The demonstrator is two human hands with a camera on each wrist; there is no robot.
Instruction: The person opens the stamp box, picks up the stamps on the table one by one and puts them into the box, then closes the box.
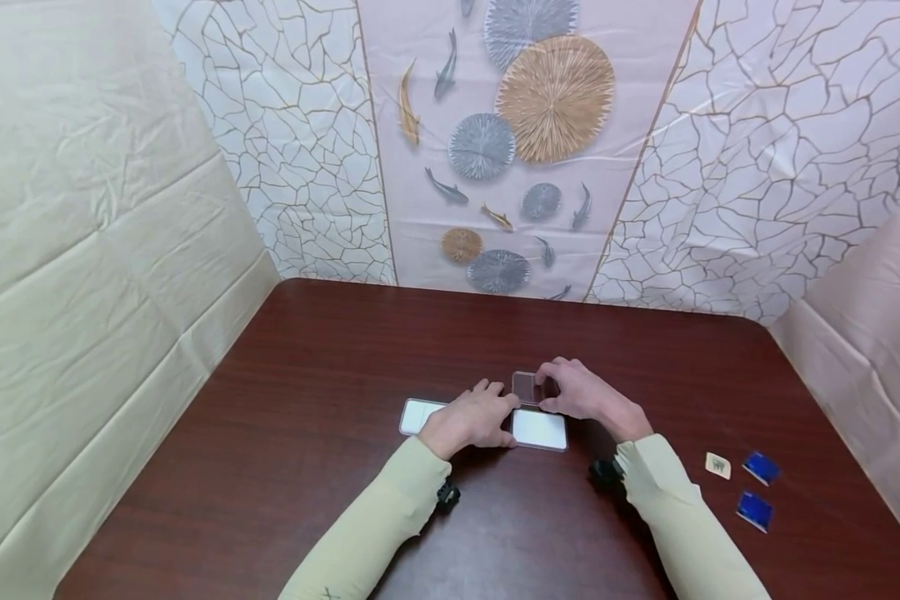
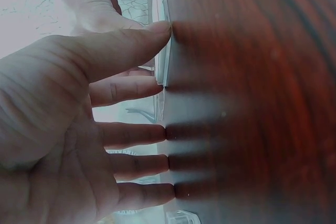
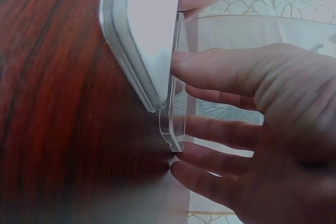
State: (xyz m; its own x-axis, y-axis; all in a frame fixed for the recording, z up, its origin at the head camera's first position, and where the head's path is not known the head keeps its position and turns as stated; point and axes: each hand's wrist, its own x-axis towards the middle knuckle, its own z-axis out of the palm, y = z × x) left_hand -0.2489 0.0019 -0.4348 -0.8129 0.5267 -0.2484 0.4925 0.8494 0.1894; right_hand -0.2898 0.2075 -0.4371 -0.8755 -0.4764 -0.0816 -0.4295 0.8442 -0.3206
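On the desk (image 1: 285,467), a clear case (image 1: 523,387) lies just past the far long side of a white-filled case (image 1: 539,429), its visible long side roughly parallel to the desk's far edge. The right hand (image 1: 581,393) is nearer: at the clear case's right end, it pinches it between thumb and fingers. The left hand (image 1: 474,419) is spread with straight fingers, thumb and index touching the white-filled case's left end, between it and another white case (image 1: 418,414) toward the desk's left edge.
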